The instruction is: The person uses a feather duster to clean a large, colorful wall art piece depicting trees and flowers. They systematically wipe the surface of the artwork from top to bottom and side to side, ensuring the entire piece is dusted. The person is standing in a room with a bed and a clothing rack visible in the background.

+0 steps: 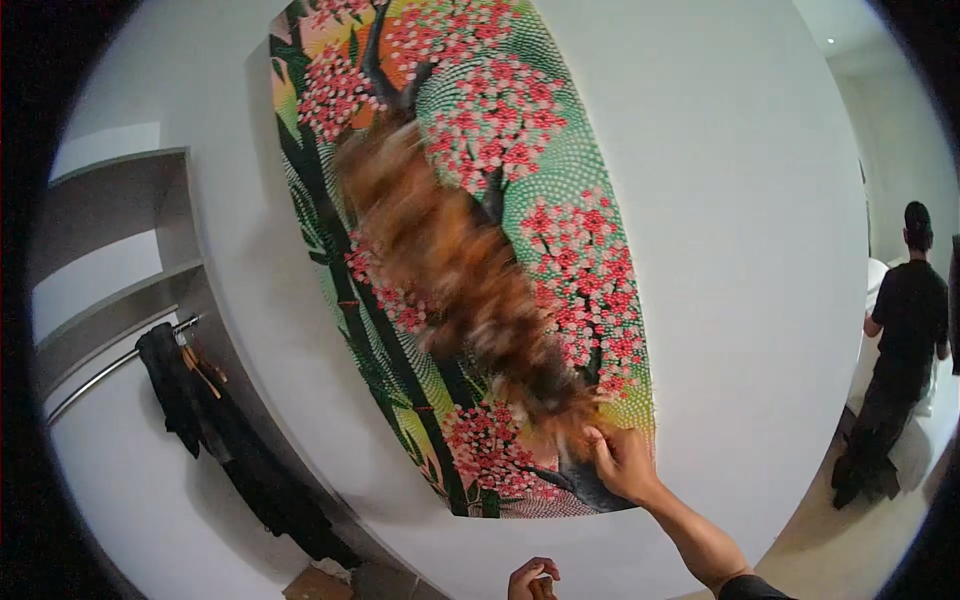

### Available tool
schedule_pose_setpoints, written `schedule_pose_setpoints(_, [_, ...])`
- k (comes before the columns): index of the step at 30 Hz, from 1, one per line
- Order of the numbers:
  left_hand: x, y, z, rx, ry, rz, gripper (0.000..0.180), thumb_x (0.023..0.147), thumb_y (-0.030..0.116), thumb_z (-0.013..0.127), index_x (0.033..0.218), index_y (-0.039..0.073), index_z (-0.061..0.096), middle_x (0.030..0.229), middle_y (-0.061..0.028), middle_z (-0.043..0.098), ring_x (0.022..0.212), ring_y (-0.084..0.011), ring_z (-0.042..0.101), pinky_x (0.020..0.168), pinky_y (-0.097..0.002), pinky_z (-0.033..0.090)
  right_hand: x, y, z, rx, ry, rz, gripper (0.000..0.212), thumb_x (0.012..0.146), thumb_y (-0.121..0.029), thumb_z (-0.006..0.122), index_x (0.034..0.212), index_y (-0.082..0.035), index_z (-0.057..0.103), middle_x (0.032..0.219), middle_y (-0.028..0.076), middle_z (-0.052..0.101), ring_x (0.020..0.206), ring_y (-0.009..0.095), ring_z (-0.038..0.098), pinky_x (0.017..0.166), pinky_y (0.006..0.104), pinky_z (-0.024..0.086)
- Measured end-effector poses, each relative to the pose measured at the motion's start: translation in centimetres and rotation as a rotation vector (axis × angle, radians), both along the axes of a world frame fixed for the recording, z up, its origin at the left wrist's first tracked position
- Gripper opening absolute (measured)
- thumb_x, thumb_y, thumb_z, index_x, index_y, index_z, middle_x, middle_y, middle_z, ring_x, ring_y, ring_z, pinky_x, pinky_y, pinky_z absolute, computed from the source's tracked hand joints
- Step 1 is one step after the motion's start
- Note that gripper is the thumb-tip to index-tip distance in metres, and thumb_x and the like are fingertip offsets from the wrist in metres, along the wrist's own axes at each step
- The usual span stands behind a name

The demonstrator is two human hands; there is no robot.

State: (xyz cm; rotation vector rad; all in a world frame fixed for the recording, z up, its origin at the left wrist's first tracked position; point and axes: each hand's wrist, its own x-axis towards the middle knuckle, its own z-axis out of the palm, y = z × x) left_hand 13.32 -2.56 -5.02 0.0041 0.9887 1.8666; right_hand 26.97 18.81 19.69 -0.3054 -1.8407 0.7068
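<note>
My right hand [626, 466] is closed around the lower end of a brown feather duster [455, 265], whose handle is hidden in the fist. The feathers are smeared by motion and slant up to the left across a tall painting [590, 260] on the wall. Pink and red blossoms, dark trunks, bamboo and dotted green ground cover the painting. Low at the bottom edge, my left hand [533, 578] shows only in part, its fingers curled. Something brownish appears at those fingers, too small to name.
At left, an open wardrobe niche [120, 215] has shelves and a metal rail [95, 380] with dark clothes [235, 450] and hangers. A cardboard box [318, 583] sits below. On the far right another person [908, 330] in dark clothes stands turned away, beside something white.
</note>
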Motion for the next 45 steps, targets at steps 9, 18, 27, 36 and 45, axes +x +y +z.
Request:
schedule_pose_setpoints(9, [0.6,2.8,-2.2,-0.132,0.318,0.062,0.030,0.094,0.044,0.063,0.084,0.016,0.062,0.058,0.0007,0.051,0.039,-0.0175,0.041,0.037,-0.0286,0.035,1.9,1.9,-4.9,-0.042,0.104,-0.004,0.023,0.098,-0.009,0.054,0.079,0.002,0.061,0.061,0.020,0.055,0.049,0.027,0.051,0.053,0.0383,0.044])
schedule_pose_setpoints(18, [0.2,1.7,-2.3,-0.055,0.291,-0.055,0.034,0.098,0.040,0.058,0.092,0.007,0.063,0.067,-0.0056,0.056,0.039,-0.0163,0.040,0.039,-0.0301,0.033,5.1,3.9,-9.9,-0.071,0.013,-0.078,0.012,0.095,-0.008,0.058,0.096,-0.003,0.069,0.069,0.022,0.061,0.053,0.041,0.056,0.052,0.0422,0.047])
schedule_pose_setpoints(27, [1.7,2.6,2.7,0.057,0.526,-0.145,0.028,0.098,0.025,0.053,0.099,-0.002,0.064,0.081,-0.0132,0.065,0.052,-0.0152,0.049,0.052,-0.0285,0.040,9.4,6.2,-15.1,-0.093,-0.241,-0.041,0.015,0.098,-0.016,0.066,0.106,-0.007,0.074,0.064,0.019,0.055,0.046,0.030,0.046,0.048,0.0374,0.041])
schedule_pose_setpoints(36, [2.0,4.0,3.2,0.106,0.557,-0.210,0.030,0.102,0.024,0.052,0.100,-0.002,0.066,0.080,-0.0123,0.067,0.050,-0.0127,0.048,0.049,-0.0261,0.038,12.0,7.5,-19.6,-0.161,-0.180,-0.028,0.018,0.096,-0.018,0.063,0.086,-0.005,0.072,0.064,0.016,0.056,0.047,0.032,0.044,0.049,0.0373,0.040])
schedule_pose_setpoints(45, [2.2,4.2,3.2,0.164,0.587,-0.254,0.029,0.103,0.024,0.051,0.101,0.000,0.066,0.081,-0.0116,0.067,0.051,-0.0122,0.048,0.050,-0.0256,0.038,11.6,8.3,-20.0,-0.140,-0.131,-0.016,0.019,0.096,-0.016,0.062,0.104,-0.007,0.077,0.058,0.017,0.053,0.045,0.027,0.041,0.047,0.0357,0.040])
